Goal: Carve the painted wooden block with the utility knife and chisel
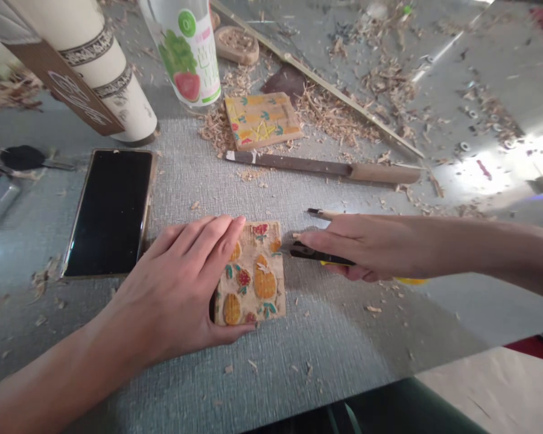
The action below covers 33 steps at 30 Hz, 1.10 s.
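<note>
My left hand (pixel 181 283) grips a square wooden block (pixel 254 274), fingers along its far left side and thumb at the near edge. The block lies flat on the table, its top carved in relief with painted yellow pineapples, red berries and green leaves. In my right hand (pixel 362 241) is a black and yellow utility knife (pixel 314 252), its blade tip at the block's right edge. Above the knife a thin stick with a dark tip (pixel 317 211) sticks out beside the same hand; whether it is held or lies on the table I cannot tell.
A phone (pixel 111 211), a paper cup (pixel 140 114) and a clear plastic cup (pixel 194 66) stand or lie to the left. Beyond the block are a file (pixel 294 161), a second painted wooden block (pixel 262 120) and a long thin stick (pixel 335 90). Wood shavings (pixel 330 120) litter the table.
</note>
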### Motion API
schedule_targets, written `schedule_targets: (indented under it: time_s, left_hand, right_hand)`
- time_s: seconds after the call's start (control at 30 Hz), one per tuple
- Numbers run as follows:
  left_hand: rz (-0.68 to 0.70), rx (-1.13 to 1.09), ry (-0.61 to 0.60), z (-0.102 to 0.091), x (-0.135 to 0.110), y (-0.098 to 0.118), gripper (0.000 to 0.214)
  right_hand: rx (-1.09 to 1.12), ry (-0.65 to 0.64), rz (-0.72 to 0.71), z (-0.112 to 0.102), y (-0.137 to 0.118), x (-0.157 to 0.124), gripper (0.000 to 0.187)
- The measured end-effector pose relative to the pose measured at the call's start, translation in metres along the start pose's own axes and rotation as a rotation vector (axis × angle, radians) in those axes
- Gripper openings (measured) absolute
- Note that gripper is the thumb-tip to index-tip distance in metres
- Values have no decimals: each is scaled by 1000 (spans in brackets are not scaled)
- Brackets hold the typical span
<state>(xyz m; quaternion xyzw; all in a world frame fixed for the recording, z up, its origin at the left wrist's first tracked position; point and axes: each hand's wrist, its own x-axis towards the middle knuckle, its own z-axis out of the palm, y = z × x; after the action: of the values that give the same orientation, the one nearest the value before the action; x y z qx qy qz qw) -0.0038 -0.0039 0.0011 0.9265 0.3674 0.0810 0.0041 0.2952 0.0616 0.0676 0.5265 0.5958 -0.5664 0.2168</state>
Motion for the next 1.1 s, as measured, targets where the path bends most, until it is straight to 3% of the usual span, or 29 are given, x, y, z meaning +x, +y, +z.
schedule_targets:
  time_s: [0.07, 0.17, 0.23, 0.73, 0.93, 1.1]
  left_hand:
    - [-3, -12, 2, 0, 0, 0, 117]
    - [-7, -16, 3, 1, -1, 0, 115]
    - [-7, -15, 10, 1, -1, 0, 115]
    - [9, -15, 17, 1, 0, -1, 116]
    - [14, -11, 18, 0, -1, -1, 115]
    - [11, -7, 22, 0, -1, -1, 115]
  right_hand:
    - [-35, 54, -24, 0, 7, 0, 64]
    - [-349, 332, -202, 1, 14, -2, 64]
    - [-491, 432, -265, 3, 14, -4, 68]
    - [-584, 409, -304, 12, 5, -1, 75]
    - [-642, 455, -358, 17, 6, 2, 73]
    - [-498, 377, -351, 13, 7, 0, 63]
